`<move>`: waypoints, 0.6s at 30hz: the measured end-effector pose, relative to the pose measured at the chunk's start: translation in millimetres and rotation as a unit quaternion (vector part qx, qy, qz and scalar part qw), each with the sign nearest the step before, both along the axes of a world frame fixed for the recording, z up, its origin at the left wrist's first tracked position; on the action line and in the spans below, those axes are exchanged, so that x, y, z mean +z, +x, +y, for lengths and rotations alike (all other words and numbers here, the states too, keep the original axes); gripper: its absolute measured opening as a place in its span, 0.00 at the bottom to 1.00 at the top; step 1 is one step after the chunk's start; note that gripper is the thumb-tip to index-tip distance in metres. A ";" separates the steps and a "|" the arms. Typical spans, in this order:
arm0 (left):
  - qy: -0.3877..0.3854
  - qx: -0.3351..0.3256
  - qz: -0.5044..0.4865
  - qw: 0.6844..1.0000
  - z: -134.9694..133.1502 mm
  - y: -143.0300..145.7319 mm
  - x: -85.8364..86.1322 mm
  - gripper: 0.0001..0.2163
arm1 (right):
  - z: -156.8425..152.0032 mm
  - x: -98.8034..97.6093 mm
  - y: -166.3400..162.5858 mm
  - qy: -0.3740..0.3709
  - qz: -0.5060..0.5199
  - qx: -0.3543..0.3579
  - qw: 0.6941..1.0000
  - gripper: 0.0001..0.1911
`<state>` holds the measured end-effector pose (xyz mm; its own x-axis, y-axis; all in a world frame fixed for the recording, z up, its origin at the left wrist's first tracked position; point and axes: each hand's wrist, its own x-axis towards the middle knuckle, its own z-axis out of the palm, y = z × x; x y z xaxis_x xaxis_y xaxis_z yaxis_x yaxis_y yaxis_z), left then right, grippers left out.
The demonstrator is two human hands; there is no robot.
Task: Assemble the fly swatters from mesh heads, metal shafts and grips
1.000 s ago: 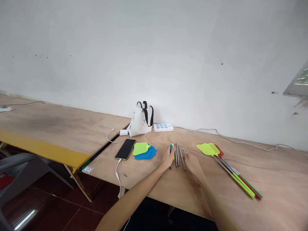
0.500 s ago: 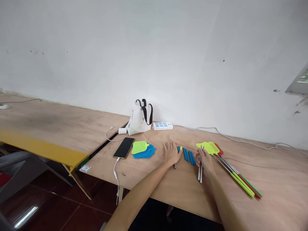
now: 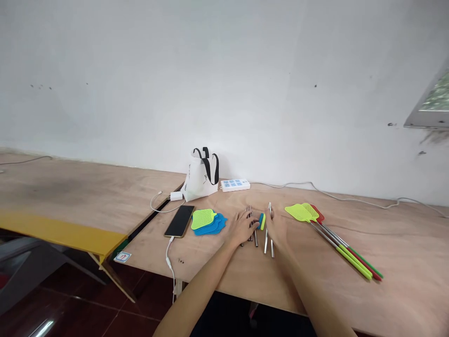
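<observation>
Now, between the left hand (image 3: 242,228), spread over slim silvery metal rods (image 3: 256,239), and the right hand (image 3: 276,227), curled at two matching rods (image 3: 266,242), grip unclear, a short blue tube (image 3: 260,221), nearer left, and a short yellow tube (image 3: 263,222) point forward.

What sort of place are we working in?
Probably a simple workshop or workroom: plain wooden tables against a bare wall, with loose metal rods and several fly swatters laid out.

On the table (image 3: 396,243), left to right, phone (image 3: 179,221), swatter heads (image 3: 205,220), rods (image 3: 265,244), whole swatters (image 3: 345,255); bag (image 3: 199,182) behind the swatter heads.
</observation>
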<state>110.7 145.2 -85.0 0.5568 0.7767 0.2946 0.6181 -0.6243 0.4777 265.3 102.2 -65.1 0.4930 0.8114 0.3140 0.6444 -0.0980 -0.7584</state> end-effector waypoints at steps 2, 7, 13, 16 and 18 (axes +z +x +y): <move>0.013 -0.005 0.014 1.000 -0.2 -1.4 1.3 0.15 | 15.2 0.4 -18.1 -0.032 -0.039 -0.001 0.999 0.21; 0.027 -0.007 0.036 0.999 0.9 -2.9 3.8 0.18 | 40.4 0.9 -40.5 -0.102 -0.107 -0.032 0.989 0.22; 0.019 0.010 0.021 1.000 0.0 1.9 2.1 0.21 | 37.8 -8.0 -35.1 -0.124 -0.192 -0.054 0.972 0.18; 0.015 0.009 0.011 1.000 -0.6 3.4 -0.5 0.20 | 33.2 -12.7 -32.6 -0.127 -0.223 -0.056 0.965 0.19; 0.012 0.006 0.012 1.000 -1.0 3.0 -1.9 0.20 | 30.6 -14.2 -30.8 -0.129 -0.234 -0.058 0.962 0.19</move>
